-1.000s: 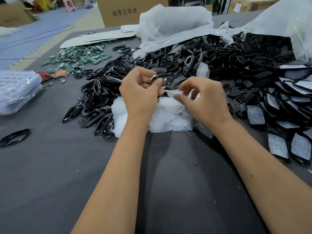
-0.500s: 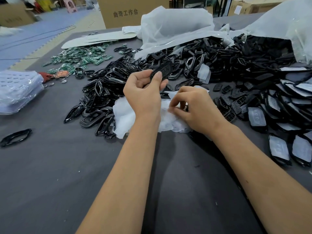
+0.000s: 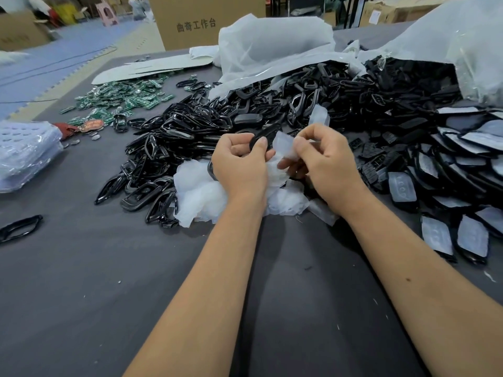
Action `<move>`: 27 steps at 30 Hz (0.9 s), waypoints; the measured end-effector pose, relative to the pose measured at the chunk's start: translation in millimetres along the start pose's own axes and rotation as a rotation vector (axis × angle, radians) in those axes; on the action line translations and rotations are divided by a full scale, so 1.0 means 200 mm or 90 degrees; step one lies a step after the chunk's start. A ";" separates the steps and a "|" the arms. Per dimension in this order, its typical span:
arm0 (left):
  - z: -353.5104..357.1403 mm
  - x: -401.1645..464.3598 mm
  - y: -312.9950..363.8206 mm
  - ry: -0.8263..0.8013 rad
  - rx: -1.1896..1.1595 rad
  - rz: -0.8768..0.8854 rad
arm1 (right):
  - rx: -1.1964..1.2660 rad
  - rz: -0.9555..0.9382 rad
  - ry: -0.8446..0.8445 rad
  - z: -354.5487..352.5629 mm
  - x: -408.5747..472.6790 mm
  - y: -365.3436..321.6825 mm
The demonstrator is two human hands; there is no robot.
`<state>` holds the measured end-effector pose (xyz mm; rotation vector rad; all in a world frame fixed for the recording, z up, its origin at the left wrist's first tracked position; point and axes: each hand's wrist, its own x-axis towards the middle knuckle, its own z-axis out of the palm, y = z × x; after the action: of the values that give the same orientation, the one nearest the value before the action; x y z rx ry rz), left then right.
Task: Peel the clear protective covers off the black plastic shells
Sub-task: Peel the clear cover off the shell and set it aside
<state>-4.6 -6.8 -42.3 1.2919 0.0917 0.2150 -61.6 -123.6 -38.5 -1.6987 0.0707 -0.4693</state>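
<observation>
My left hand (image 3: 239, 167) grips a black plastic shell (image 3: 265, 135) between thumb and fingers, just above a heap of peeled clear covers (image 3: 201, 191). My right hand (image 3: 324, 161) pinches a clear cover (image 3: 284, 146) that stands between the two hands, close against the shell. Whether the cover still sticks to the shell I cannot tell. A big pile of bare black shells (image 3: 190, 137) lies beyond my left hand. Shells with covers on them (image 3: 473, 238) lie in rows at the right.
Green circuit boards (image 3: 122, 97) are scattered at the back left. Stacked clear trays (image 3: 24, 153) sit at the left edge, one lone black frame (image 3: 19, 228) near them. White bags (image 3: 275, 47) spill black parts at the back. A cardboard box (image 3: 206, 20) stands behind the grey table (image 3: 109, 295).
My right hand has risen from the heap of covers to the shell and now pinches a clear cover. My left hand has brought the shell lower and closer to the right hand.
</observation>
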 end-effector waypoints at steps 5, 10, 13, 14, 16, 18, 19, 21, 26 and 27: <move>-0.02 0.00 0.03 -0.051 -0.027 -0.002 | 0.213 0.077 -0.024 -0.03 0.02 -0.03; -0.05 0.02 0.07 -0.130 -0.002 0.005 | 0.235 0.073 -0.026 -0.03 0.01 -0.03; -0.07 0.03 0.08 -0.146 -0.001 -0.003 | 0.236 0.065 -0.010 -0.04 0.01 -0.02; -0.07 0.04 0.08 -0.149 -0.004 -0.007 | 0.243 0.064 -0.005 -0.04 0.01 -0.03; -0.08 0.04 0.09 -0.152 -0.012 -0.014 | 0.271 0.065 -0.005 -0.05 0.01 -0.03; -0.08 0.04 0.08 -0.155 -0.015 -0.014 | 0.314 0.075 -0.009 -0.05 0.01 -0.04; -0.08 0.04 0.08 -0.157 -0.016 -0.014 | 0.330 0.078 -0.004 -0.04 0.01 -0.04; -0.08 0.03 0.08 -0.159 -0.016 -0.016 | 0.339 0.074 0.018 -0.04 0.01 -0.03; -0.09 0.03 0.07 -0.169 -0.006 -0.019 | 0.375 0.085 0.076 -0.06 0.03 -0.01; -0.08 0.03 0.07 -0.167 -0.008 -0.020 | 0.401 0.091 0.079 -0.06 0.03 -0.01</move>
<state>-3.1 14.3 -32.6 1.2951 -0.1131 0.0178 -60.8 -137.2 -34.0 -1.0385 0.1205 -0.4319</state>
